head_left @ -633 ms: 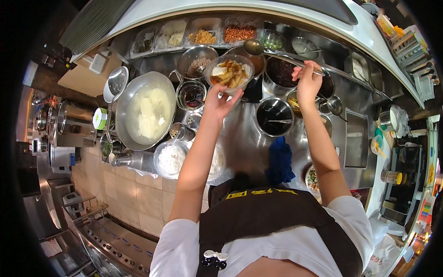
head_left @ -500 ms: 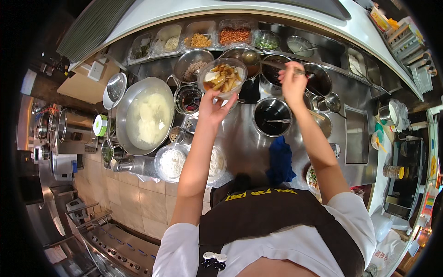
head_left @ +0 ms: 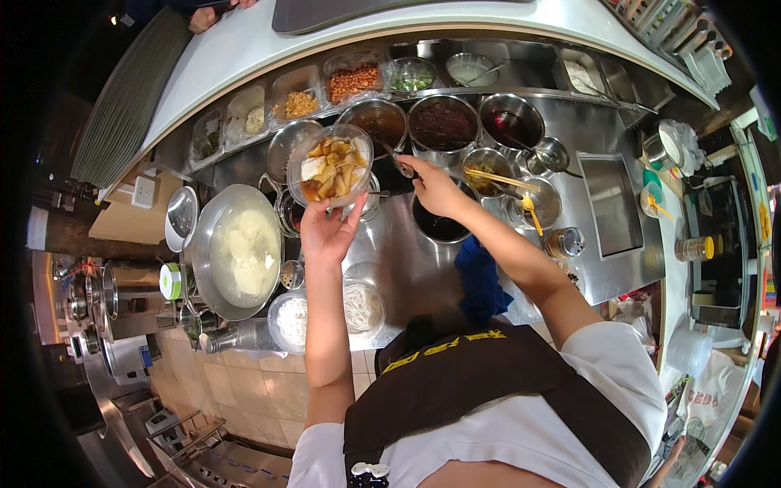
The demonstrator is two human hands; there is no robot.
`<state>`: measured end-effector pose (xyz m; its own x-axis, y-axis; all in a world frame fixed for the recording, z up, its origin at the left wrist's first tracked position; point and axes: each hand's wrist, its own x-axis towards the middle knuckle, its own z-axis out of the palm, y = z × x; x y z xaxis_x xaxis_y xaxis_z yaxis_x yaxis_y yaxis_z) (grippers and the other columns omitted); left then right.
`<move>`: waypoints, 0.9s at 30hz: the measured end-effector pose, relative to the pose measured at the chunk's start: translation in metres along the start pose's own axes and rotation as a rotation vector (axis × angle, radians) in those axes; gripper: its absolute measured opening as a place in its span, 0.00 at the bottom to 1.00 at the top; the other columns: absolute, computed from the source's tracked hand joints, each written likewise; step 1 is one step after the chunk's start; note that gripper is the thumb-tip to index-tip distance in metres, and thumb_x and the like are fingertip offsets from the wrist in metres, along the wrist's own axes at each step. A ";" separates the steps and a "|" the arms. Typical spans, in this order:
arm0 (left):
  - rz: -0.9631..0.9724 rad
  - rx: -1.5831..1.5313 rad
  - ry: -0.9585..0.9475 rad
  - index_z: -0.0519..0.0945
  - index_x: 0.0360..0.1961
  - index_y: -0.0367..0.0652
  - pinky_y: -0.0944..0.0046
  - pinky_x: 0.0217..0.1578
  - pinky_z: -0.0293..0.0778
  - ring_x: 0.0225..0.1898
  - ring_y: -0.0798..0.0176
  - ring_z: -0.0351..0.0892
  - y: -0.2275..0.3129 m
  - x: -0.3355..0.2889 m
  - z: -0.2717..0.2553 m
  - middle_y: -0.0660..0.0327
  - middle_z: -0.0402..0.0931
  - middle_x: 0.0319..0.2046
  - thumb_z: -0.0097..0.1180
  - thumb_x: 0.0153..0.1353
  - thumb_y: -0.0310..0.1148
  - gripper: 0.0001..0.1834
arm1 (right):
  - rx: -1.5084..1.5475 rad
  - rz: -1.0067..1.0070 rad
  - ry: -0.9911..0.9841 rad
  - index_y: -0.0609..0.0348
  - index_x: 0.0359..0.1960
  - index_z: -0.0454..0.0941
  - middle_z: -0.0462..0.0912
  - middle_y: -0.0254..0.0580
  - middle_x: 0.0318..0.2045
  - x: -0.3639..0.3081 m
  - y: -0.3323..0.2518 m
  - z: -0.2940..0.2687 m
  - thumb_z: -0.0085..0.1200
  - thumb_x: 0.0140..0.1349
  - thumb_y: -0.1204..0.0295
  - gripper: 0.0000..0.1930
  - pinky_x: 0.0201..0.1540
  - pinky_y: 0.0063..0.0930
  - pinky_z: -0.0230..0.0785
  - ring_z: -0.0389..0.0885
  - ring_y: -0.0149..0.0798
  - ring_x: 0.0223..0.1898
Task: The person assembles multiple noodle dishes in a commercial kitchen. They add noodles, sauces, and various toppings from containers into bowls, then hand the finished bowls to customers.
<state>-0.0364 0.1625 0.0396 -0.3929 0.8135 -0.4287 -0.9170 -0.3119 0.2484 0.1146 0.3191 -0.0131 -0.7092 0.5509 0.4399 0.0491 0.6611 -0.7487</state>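
Observation:
My left hand (head_left: 329,233) holds up a clear plastic bowl (head_left: 366,161) from below. Inside it lie white chunks and brown, sauce-coated pieces (head_left: 335,165). My right hand (head_left: 437,189) grips the handle of a metal ladle (head_left: 400,166). The handle slants into the pot of brown liquid (head_left: 376,119) just beyond the plastic bowl; the ladle's head is hidden there. Below my right wrist sits a pot of dark liquid (head_left: 439,224), partly covered by the hand. A pot of dark red-brown paste (head_left: 443,124) stands to the right of the brown one.
A wide metal basin (head_left: 215,276) with pale yellow contents stands at left. Two tubs of white noodles (head_left: 360,307) sit near my left forearm. Topping trays (head_left: 353,81) line the back. A blue cloth (head_left: 482,281) lies at the front edge. Another person's hand (head_left: 202,19) rests beyond the counter.
My right hand has moved nearer and left, bringing the ladle from level above the pots to slanting into the brown liquid. The whole view has shifted. A person's hands have appeared at the far left.

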 end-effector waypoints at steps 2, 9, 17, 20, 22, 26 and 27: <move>-0.006 0.005 0.011 0.55 0.53 0.36 0.45 0.52 0.65 0.52 0.33 0.57 0.001 -0.004 0.001 0.48 0.54 0.50 0.48 0.43 0.22 0.32 | -0.254 0.102 -0.033 0.60 0.45 0.67 0.76 0.48 0.35 0.006 0.000 -0.027 0.46 0.51 0.77 0.16 0.39 0.34 0.68 0.74 0.49 0.37; -0.056 0.051 -0.006 0.54 0.54 0.35 0.47 0.51 0.67 0.52 0.30 0.56 -0.010 0.002 0.007 0.46 0.54 0.51 0.45 0.44 0.22 0.32 | -0.888 0.769 -0.331 0.64 0.36 0.74 0.79 0.47 0.34 0.050 0.061 -0.087 0.46 0.54 0.61 0.17 0.32 0.35 0.71 0.78 0.43 0.37; -0.076 0.102 0.002 0.55 0.54 0.35 0.47 0.51 0.67 0.52 0.31 0.56 -0.020 0.007 0.008 0.46 0.56 0.52 0.45 0.44 0.21 0.31 | -1.031 0.288 -0.321 0.65 0.29 0.74 0.79 0.50 0.27 0.072 0.065 -0.072 0.42 0.51 0.75 0.09 0.30 0.37 0.72 0.79 0.49 0.31; -0.097 0.132 -0.024 0.55 0.55 0.34 0.49 0.52 0.66 0.53 0.33 0.57 -0.025 0.008 0.010 0.46 0.56 0.53 0.44 0.45 0.21 0.32 | -0.933 0.285 -0.458 0.65 0.31 0.74 0.78 0.52 0.24 0.059 0.080 -0.069 0.41 0.51 0.74 0.10 0.31 0.40 0.71 0.78 0.51 0.29; -0.114 0.144 -0.026 0.55 0.55 0.34 0.50 0.52 0.66 0.53 0.34 0.57 -0.026 0.009 0.012 0.45 0.57 0.53 0.44 0.45 0.22 0.32 | -0.803 0.339 -0.454 0.64 0.30 0.75 0.77 0.55 0.23 0.057 0.085 -0.069 0.41 0.53 0.71 0.11 0.34 0.42 0.69 0.77 0.53 0.30; -0.108 0.191 -0.074 0.55 0.55 0.33 0.51 0.52 0.66 0.54 0.37 0.58 -0.029 0.015 0.009 0.46 0.57 0.54 0.44 0.45 0.22 0.31 | -0.600 0.428 -0.369 0.66 0.26 0.77 0.77 0.57 0.27 0.064 0.099 -0.075 0.44 0.53 0.69 0.13 0.37 0.41 0.69 0.76 0.54 0.32; -0.114 0.192 -0.079 0.55 0.55 0.33 0.51 0.53 0.65 0.54 0.38 0.58 -0.030 0.016 0.011 0.47 0.58 0.54 0.44 0.45 0.22 0.31 | -0.575 0.432 -0.327 0.66 0.26 0.77 0.77 0.57 0.27 0.066 0.106 -0.078 0.44 0.53 0.68 0.13 0.37 0.41 0.68 0.75 0.55 0.33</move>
<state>-0.0147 0.1902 0.0346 -0.2744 0.8762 -0.3963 -0.9224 -0.1233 0.3660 0.1276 0.4654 -0.0247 -0.7109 0.7001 -0.0662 0.6599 0.6315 -0.4071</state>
